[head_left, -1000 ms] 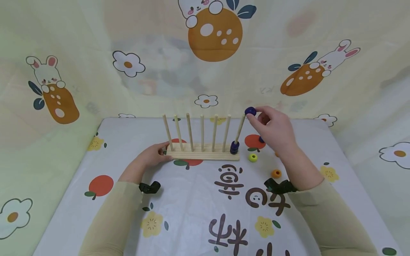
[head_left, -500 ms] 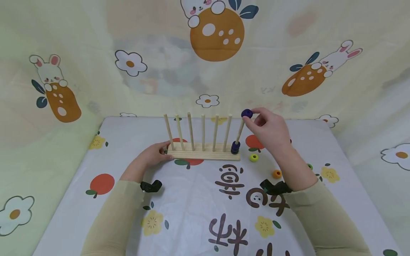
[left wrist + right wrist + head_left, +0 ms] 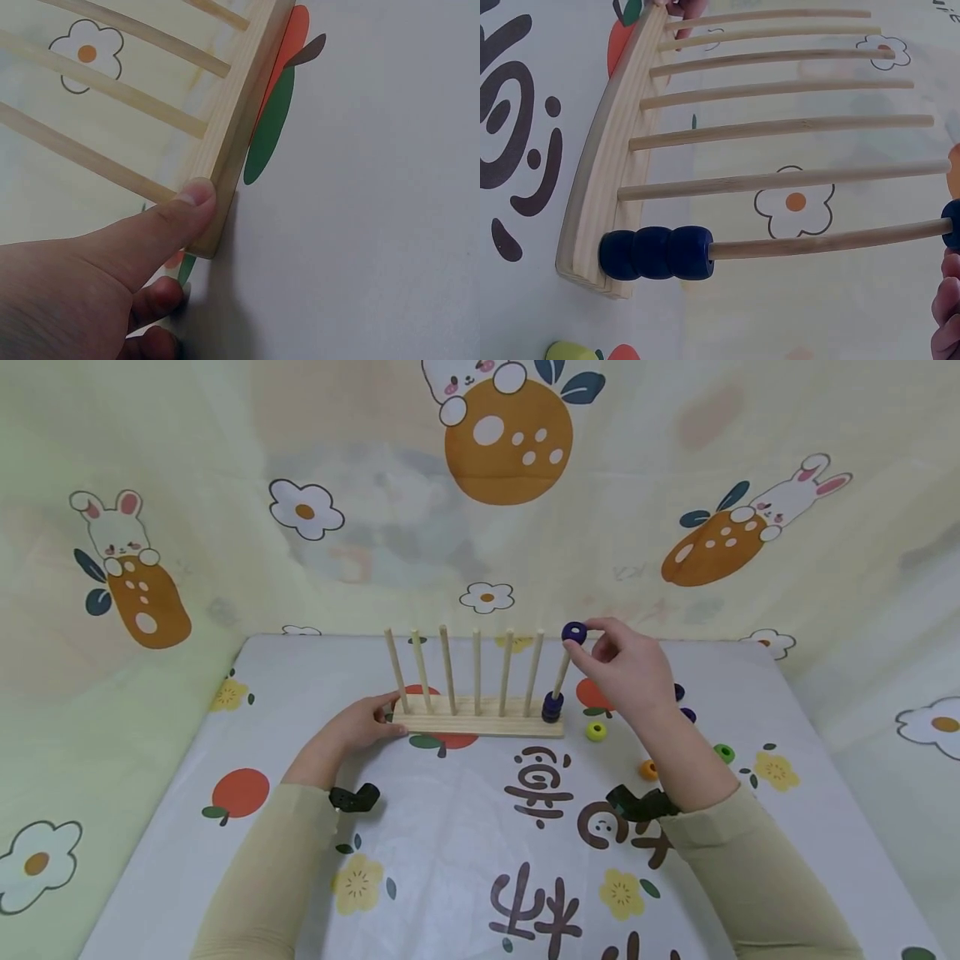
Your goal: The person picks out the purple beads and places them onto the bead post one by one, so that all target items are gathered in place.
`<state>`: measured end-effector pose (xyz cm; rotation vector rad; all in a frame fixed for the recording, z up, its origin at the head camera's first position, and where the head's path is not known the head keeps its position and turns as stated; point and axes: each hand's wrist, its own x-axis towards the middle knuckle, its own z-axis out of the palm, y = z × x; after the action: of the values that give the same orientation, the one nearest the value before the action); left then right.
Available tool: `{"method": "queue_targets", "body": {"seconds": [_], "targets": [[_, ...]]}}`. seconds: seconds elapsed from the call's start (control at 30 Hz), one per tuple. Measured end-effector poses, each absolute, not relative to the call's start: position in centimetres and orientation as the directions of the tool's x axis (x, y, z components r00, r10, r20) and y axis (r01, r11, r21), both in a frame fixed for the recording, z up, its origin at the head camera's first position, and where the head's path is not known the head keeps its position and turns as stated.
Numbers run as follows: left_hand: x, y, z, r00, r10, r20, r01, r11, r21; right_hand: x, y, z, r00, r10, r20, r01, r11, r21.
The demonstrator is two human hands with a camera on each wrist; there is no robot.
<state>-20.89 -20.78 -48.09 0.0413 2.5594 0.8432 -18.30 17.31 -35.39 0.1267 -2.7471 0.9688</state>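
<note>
A wooden peg rack [image 3: 480, 725] with a row of upright pegs stands on the cloth-covered table. My left hand [image 3: 360, 723] grips its left end, the thumb [image 3: 196, 192] on top of the base in the left wrist view. My right hand [image 3: 628, 668] pinches a dark blue bead [image 3: 574, 632] at the tip of the rightmost peg [image 3: 832, 241]. Whether the peg's tip has entered the bead's hole, I cannot tell. Three blue beads [image 3: 654, 253] sit stacked at the foot of that peg. The other pegs carry no beads.
To the right of the rack lie a yellow-green bead [image 3: 596, 732] and an orange bead [image 3: 649, 769]. Beyond my right forearm are a green bead [image 3: 723, 753] and two dark blue beads [image 3: 687, 716]. A printed curtain [image 3: 375, 568] hangs behind the table.
My right hand has moved the blue bead left and slightly down to the peg's tip, its hole now turned more toward the head camera. My left hand keeps its grip on the rack.
</note>
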Motion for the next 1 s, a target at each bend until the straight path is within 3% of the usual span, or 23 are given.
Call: {"method": "queue_targets", "body": {"seconds": [1.0], "targets": [[-20.85, -20.86, -48.22, -0.909, 0.156, -0.387, -0.105, 0.812, 0.574, -17.96, 17.39, -35.28, -0.97, -0.01, 0.243, -0.148, 0.819, -0.555]]}}
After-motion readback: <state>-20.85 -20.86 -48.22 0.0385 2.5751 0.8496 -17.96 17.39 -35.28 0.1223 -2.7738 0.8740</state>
